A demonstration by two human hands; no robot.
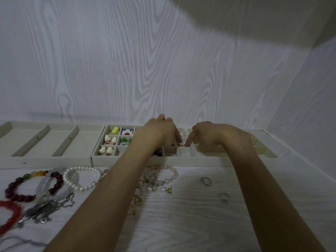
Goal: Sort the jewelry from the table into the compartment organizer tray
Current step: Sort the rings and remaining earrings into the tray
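Three beige trays stand in a row against the wall across the middle of the frame: a long-slot tray at the left with four bare slots, the small-compartment organizer tray in the centre, and a third tray at the right, mostly hidden behind the right forearm. In the organizer's left compartments lie two yellow round beads, one flower-pattern piece, green pieces too jumbled to count, and four cream heart beads in two pairs. Both hands reach over the organizer's right part. The left hand has its fingers curled downward, and a small silver ring shows just at their tips; whether they pinch it or only touch it cannot be told. The right hand is loosely curled with its forefinger pointed down, its tip just beside the ring at the compartment's edge. On the table in the lower frame lie, at the left, one dark red bead bracelet, one pale translucent bracelet, one white pearl bracelet and one red corded bracelet, with a tangle of silver chains. At the centre sits one pink bead bracelet with charms, and at the right two silver rings, well apart from each other.
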